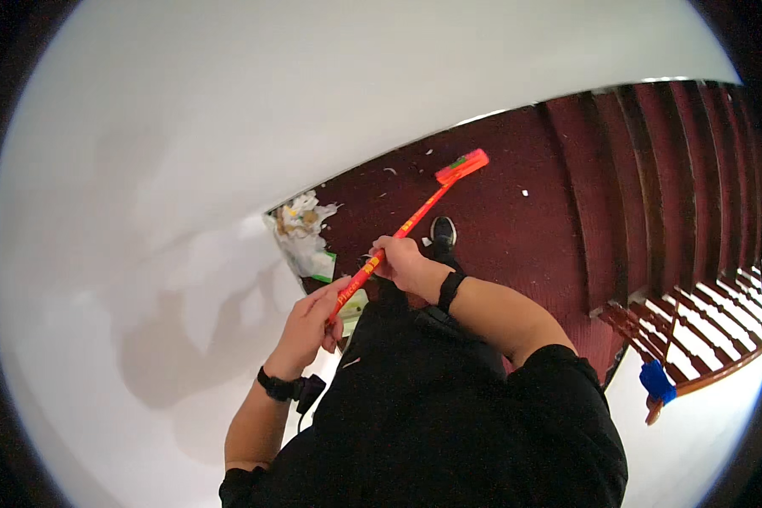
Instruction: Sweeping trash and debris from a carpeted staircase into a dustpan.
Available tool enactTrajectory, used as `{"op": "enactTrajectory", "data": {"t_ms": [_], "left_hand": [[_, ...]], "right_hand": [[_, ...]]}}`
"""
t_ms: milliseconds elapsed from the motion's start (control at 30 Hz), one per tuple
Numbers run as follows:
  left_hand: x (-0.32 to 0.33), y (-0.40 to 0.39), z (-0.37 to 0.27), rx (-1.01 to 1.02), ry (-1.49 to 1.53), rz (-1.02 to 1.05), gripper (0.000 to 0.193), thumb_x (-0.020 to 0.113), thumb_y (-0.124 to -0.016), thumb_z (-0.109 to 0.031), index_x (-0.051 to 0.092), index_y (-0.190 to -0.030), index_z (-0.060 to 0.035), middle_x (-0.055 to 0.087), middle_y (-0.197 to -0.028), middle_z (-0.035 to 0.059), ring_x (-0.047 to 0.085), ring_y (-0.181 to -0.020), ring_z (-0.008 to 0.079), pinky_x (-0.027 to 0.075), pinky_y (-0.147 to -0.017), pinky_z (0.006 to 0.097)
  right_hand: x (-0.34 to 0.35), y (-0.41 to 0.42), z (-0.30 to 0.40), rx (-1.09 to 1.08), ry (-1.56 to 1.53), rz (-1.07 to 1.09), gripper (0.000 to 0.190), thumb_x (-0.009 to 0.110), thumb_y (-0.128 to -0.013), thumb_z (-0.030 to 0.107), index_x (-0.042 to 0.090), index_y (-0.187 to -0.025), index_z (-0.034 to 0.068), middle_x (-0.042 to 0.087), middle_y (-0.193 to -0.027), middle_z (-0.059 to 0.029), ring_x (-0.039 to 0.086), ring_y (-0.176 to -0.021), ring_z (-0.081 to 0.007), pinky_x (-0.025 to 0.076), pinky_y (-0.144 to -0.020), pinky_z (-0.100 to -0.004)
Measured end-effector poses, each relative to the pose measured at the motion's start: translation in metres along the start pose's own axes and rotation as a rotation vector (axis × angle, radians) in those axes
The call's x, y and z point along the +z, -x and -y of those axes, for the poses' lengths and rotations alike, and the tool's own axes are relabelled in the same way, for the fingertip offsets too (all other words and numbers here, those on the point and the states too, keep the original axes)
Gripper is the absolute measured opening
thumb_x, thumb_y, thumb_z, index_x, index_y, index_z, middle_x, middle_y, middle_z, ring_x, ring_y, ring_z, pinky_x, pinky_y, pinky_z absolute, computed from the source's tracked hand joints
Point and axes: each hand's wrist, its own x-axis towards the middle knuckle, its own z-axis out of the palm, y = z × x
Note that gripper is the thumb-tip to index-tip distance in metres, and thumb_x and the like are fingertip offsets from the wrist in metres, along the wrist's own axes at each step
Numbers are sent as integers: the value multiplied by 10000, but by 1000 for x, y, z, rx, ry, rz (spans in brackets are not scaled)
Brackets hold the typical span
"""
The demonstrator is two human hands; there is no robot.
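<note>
A broom with a red handle (420, 214) runs slantwise before me, its orange-pink head (462, 166) over the dark red wooden landing (508, 241). My left hand (311, 320) holds the top end of the handle. Farther down the same handle, my right hand (399, 259) is closed around it. The bristles are hard to make out. White scraps lie scattered near the head, one small white piece (525, 192) to its right. A heap of crumpled tissue and wrappers (306, 222) lies in the corner at the left.
Dark red stairs (657, 184) adjoin the landing on the right, beside a wooden banister (705, 330) with a blue cloth (658, 381) on its rail end. A white wall (184, 159) bounds the landing. My shoe (444, 231) stands below the broom head.
</note>
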Motion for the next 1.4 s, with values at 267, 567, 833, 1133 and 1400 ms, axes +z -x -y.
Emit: {"op": "enactTrajectory", "data": {"t_ms": [267,567,833,1133,1400], "left_hand": [[109,-129,-5,-177,-124,356,525,539,-1060,-355,459,-1479,-48,665,-915,38,594,-613,83,516,-577,248],[245,-217,-6,-312,-171,526,394,497,-1074,-337,567,-1332,-48,653,-880,24,588,-618,88,518,-580,258],[206,-168,-5,-21,-719,229,323,541,-978,-273,676,-1142,-29,663,-735,89,648,-649,163,511,-597,343],[134,3,-49,-14,-790,-405,344,649,-936,-212,687,-1223,-26,619,-657,81,580,-583,119,480,-581,289],[124,-16,-9,47,-541,-263,398,627,-970,-223,636,-1325,-45,641,-697,75,589,-610,120,484,-600,284]], "right_hand": [[-165,-60,66,-336,466,-549,450,555,-899,311,602,-1102,-88,694,-1049,-277,700,-954,-414,551,-835,-466],[-312,-69,105,-155,-50,-450,223,564,-900,220,577,-975,10,610,-819,-120,652,-727,-283,517,-560,-442],[-254,-71,79,2,155,-211,125,514,-934,128,595,-996,56,622,-847,-135,649,-778,-282,564,-702,-456],[-53,14,35,124,225,216,244,556,-939,194,610,-818,-12,597,-654,-122,582,-510,-231,488,-457,-365],[-78,-7,32,-97,338,-6,259,583,-898,194,612,-766,-27,632,-694,-164,607,-514,-272,496,-443,-423]]}}
